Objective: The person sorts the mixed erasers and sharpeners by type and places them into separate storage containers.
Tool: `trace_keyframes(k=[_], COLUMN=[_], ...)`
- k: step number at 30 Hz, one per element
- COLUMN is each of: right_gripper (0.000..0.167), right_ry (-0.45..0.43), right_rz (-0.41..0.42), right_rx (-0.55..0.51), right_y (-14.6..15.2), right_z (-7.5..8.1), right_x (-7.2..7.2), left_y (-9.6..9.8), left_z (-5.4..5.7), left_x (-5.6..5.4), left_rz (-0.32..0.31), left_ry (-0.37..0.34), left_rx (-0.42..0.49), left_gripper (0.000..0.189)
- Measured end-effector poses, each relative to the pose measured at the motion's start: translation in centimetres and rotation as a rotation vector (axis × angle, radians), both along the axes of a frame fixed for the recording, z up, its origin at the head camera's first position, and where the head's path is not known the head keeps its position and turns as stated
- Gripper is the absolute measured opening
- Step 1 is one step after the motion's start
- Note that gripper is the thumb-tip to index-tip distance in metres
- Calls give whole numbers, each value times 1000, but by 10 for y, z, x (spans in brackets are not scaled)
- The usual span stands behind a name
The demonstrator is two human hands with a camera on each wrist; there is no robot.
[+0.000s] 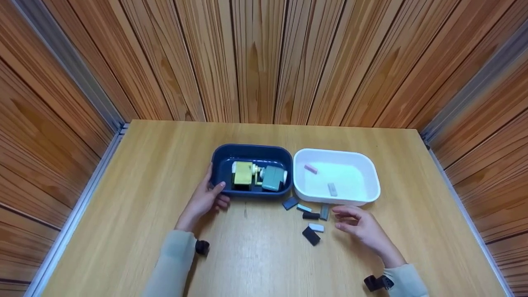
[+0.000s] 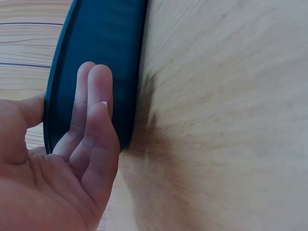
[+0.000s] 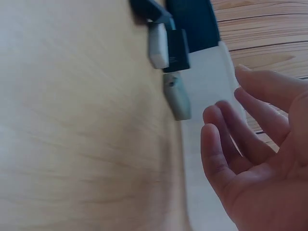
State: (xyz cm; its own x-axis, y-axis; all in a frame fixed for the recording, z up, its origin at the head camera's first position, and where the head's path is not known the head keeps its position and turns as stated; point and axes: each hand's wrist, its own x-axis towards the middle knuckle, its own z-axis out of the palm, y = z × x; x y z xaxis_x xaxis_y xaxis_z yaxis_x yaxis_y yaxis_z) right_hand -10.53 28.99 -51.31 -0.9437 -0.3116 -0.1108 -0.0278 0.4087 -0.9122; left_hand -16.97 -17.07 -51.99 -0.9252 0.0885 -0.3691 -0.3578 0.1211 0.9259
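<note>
My left hand holds the near left corner of a navy blue plastic tub, thumb at the rim and fingers along the outer wall. Inside that tub lie a yellow boxy object and a teal one, both with whitish round parts. My right hand hovers by the front of a white tub, its fingers loosely bent around nothing. Just left of its fingertips is a grey block, one of several small flat blocks on the table.
A pink block and a pale grey block lie in the white tub. Before the tubs are a blue block, a light blue one, a white one and black ones. Wooden panels enclose the table.
</note>
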Motion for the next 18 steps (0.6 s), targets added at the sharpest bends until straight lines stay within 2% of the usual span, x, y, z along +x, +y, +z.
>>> trace_keyframes(k=[9, 13, 18], right_gripper=[49, 49, 49], right_ry=[91, 67, 75], right_rz=[31, 32, 37], right_rx=[41, 24, 54], right_y=[-2, -1, -1], right_z=[-18, -19, -20], right_x=[-5, -6, -8], left_y=[0, -1, -1], left_z=[0, 1, 0], left_x=[-1, -1, -1], left_rz=[-22, -24, -13], left_ry=[9, 1, -7], left_rx=[30, 27, 23], left_gripper=[72, 72, 71])
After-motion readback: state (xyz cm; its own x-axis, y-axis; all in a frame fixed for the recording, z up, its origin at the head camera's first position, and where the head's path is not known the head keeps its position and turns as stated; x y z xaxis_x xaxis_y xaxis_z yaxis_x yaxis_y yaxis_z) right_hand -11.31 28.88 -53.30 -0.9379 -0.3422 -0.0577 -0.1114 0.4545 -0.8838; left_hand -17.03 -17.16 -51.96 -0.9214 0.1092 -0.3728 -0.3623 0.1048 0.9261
